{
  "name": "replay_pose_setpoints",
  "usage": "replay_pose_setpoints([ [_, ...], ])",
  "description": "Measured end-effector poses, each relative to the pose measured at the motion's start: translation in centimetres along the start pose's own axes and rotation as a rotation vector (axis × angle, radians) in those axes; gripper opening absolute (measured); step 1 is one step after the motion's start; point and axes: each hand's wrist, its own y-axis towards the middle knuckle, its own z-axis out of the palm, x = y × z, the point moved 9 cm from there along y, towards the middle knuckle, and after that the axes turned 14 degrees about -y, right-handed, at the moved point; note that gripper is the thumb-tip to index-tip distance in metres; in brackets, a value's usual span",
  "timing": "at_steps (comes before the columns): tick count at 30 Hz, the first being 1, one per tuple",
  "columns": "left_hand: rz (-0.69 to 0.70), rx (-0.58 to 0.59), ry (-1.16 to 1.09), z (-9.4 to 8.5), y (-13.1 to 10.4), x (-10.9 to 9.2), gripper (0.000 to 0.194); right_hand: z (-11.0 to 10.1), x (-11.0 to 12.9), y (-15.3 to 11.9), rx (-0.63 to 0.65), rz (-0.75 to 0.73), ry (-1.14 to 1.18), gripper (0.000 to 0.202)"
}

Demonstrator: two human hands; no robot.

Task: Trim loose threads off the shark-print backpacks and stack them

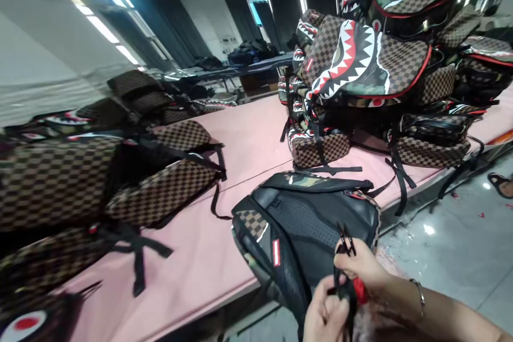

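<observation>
A backpack (308, 224) lies back side up at the edge of the pink-covered table (256, 133), its black padded panel and straps showing. My right hand (360, 264) is closed around small black scissors (347, 240), whose tips point up over the panel. My left hand (326, 307), lower and just left of it, pinches a black strap (345, 291) near the bag's lower end. Something red (359, 289) shows beside the strap, under my right hand.
Checkered backpacks (160, 192) fill the table's left side. A tall pile of shark-mouth backpacks (360, 64) stands at the back right, straps hanging over the edge. A sandaled foot (503, 186) is on the grey floor (452, 256) at the far right.
</observation>
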Motion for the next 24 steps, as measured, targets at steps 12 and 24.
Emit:
replay_pose_setpoints([
  [12,0.188,-0.383,0.006,-3.6,-1.4,-2.0,0.038,-3.6,3.0,-3.2,-0.342,-0.431,-0.899,0.021],
  [24,0.372,-0.361,0.32,-3.0,-1.7,-4.0,0.025,-0.2,3.8,-4.9,-0.051,-0.721,-1.371,0.025],
])
